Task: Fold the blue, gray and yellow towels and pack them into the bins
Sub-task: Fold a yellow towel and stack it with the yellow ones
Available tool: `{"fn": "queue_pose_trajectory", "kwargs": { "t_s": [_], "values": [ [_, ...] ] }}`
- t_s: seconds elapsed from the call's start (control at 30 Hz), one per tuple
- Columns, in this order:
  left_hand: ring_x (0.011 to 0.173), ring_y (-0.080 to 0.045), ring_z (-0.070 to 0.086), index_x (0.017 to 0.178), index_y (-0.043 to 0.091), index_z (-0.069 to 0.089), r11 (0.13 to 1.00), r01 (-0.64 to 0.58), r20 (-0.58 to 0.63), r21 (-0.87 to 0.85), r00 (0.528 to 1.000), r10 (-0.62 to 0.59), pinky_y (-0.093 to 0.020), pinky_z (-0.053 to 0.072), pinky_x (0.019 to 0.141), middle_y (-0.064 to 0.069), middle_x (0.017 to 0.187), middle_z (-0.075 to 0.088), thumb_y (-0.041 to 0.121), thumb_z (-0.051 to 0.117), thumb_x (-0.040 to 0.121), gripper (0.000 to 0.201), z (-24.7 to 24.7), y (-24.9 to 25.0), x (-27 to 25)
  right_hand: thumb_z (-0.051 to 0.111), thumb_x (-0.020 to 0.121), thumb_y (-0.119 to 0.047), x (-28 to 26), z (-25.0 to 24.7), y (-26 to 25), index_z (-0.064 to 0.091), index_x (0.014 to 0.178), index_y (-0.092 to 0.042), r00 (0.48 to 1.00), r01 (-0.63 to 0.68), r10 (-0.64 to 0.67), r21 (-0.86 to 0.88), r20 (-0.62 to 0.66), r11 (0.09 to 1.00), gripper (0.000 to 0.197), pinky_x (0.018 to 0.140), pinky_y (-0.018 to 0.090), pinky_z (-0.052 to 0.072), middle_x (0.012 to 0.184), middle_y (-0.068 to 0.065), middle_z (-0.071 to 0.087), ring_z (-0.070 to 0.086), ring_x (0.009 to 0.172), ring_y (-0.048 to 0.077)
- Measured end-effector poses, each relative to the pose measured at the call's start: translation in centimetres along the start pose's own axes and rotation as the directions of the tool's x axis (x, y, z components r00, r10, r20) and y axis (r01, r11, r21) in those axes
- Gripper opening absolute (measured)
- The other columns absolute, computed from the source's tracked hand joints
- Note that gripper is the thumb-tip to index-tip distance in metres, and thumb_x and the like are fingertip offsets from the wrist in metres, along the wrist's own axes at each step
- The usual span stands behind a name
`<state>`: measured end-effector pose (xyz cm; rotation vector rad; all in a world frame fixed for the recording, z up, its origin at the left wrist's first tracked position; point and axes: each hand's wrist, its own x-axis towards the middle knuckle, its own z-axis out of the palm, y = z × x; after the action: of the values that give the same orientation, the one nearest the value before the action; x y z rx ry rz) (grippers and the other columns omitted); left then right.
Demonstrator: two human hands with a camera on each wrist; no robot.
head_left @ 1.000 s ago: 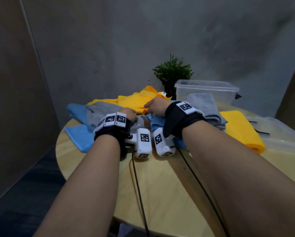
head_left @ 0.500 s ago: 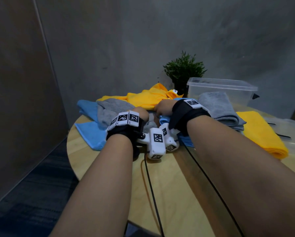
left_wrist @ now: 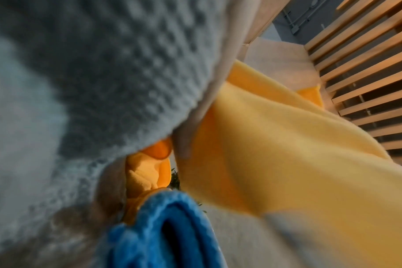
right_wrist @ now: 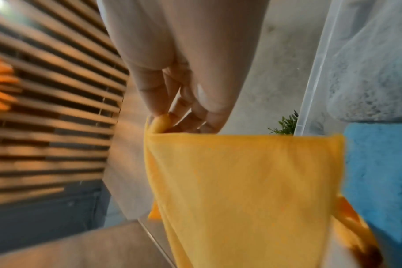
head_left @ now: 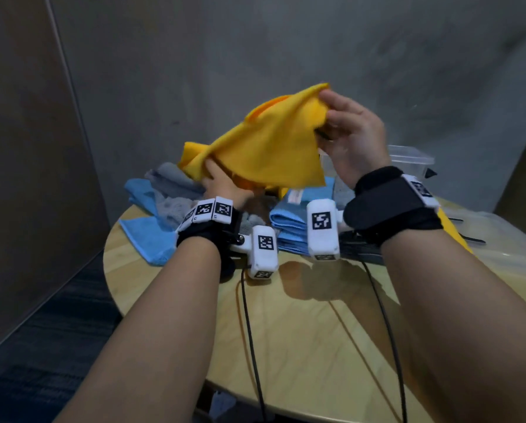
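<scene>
Both hands, right hand [head_left: 351,138] and left hand [head_left: 225,189], grip yellow towel [head_left: 264,148] lifted above table [head_left: 310,325].

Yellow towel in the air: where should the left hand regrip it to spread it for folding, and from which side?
Judging from its drape, take the free corner on the top edge of the yellow towel. The right hand pinches one top corner high; the left hand holds bunched cloth low. Probably slide the left hand up along the edge from below left, then pinch thumb over fingers so the towel hangs flat.
</scene>
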<state>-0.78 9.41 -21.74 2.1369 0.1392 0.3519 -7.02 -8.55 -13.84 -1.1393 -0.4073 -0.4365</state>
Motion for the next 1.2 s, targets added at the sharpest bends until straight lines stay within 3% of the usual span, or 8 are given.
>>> {"fn": "queue_pose_trajectory", "kwargs": {
  "t_s": [0.13,0.27,0.33,0.47,0.63,0.83,1.03,1.2],
  "values": [
    [0.137,-0.033,0.027,0.149,0.027,-0.011,0.947,-0.29,-0.204,-0.136,0.944,0.26,-0.054,0.027,0.109,-0.013,0.155,0.012,0.038,0.075,0.074,0.114,-0.4,1.3,-0.7,0.05,0.092,0.0,-1.3,-1.7,-1.0,0.059,0.112,-0.012,0.999,0.023,-0.019,0.125,-0.034,0.992,0.025,0.071,0.026,0.05,0.082,0.004,0.059,0.056,0.07,0.012],
    [0.118,-0.03,0.054,0.126,0.016,0.055,0.908,-0.316,-0.324,-0.275,0.92,0.222,-0.031,0.046,0.09,-0.012,0.124,0.059,0.016,0.056,0.09,0.037,-0.3,1.8,0.3,0.053,0.088,0.007,-1.6,-4.5,0.3,0.061,0.1,-0.014,0.97,0.02,-0.03,-0.047,-0.242,0.999,0.025,0.067,0.024,0.049,0.076,0.001,0.057,0.053,0.059,0.008],
    [0.103,-0.033,0.059,0.107,0.013,0.066,0.933,-0.302,-0.374,-0.198,0.902,0.213,-0.031,0.047,0.08,-0.018,0.109,0.063,0.011,0.053,0.089,0.023,-0.4,1.9,0.2,0.052,0.087,0.008,-1.3,-5.8,0.9,0.06,0.095,-0.016,0.931,0.011,-0.064,-0.147,-0.359,0.989,0.026,0.059,0.024,0.045,0.077,0.001,0.054,0.05,0.059,0.01],
    [0.094,-0.023,0.049,0.109,0.013,0.067,0.921,-0.341,-0.456,-0.191,0.862,0.224,-0.016,0.033,0.079,-0.015,0.118,0.046,0.001,0.04,0.091,0.035,-1.0,2.1,-0.4,0.051,0.083,-0.003,-0.5,-7.9,2.0,0.056,0.097,-0.03,0.857,-0.018,-0.181,-0.379,-0.483,0.925,0.031,0.069,0.031,0.05,0.09,0.006,0.054,0.053,0.075,0.017],
    [0.105,-0.028,0.051,0.106,0.015,0.069,0.9,-0.365,-0.493,-0.239,0.844,0.211,-0.031,0.045,0.092,-0.008,0.111,0.04,-0.001,0.043,0.084,0.038,-1.5,2.2,-0.9,0.05,0.083,-0.005,-0.2,-8.9,1.7,0.059,0.078,-0.033,0.747,-0.047,-0.252,-0.427,-0.615,0.903,0.03,0.076,0.039,0.049,0.094,0.002,0.064,0.057,0.083,0.02],
    [0.106,-0.023,0.051,0.12,0.021,0.062,0.914,-0.357,-0.516,-0.194,0.829,0.215,-0.023,0.037,0.085,-0.011,0.123,0.047,0.017,0.049,0.091,0.032,-2.3,3.0,-1.3,0.043,0.095,-0.014,-0.2,-9.4,1.3,0.052,0.084,-0.03,0.763,0.02,-0.303,-0.448,-0.571,0.894,0.021,0.04,0.02,0.036,0.083,0.002,0.056,0.048,0.052,0.013],
    [0.1,-0.038,0.054,0.101,0.001,0.065,0.897,-0.266,-0.446,-0.353,0.891,0.088,-0.03,0.036,0.064,-0.023,0.109,0.063,0.018,0.045,0.093,0.027,-2.6,3.1,-1.2,0.04,0.1,-0.036,0.1,-8.8,0.5,0.037,0.062,-0.02,0.827,-0.015,-0.263,-0.487,-0.496,0.874,0.041,0.045,0.027,0.037,0.057,0.001,0.033,0.038,0.045,0.017],
    [0.067,-0.021,0.057,0.106,0.016,0.048,0.454,-0.253,-0.272,-0.854,0.962,0.025,-0.032,0.045,0.06,-0.008,0.079,0.058,0.028,0.057,0.081,0.03,-2.7,4.5,-1.7,0.049,0.097,-0.024,0.0,-9.2,1.1,0.047,0.059,-0.018,0.93,-0.275,0.023,-0.655,-0.366,0.704,0.038,0.046,0.028,0.037,0.046,0.001,0.039,0.041,0.043,0.019]
  ]
}}
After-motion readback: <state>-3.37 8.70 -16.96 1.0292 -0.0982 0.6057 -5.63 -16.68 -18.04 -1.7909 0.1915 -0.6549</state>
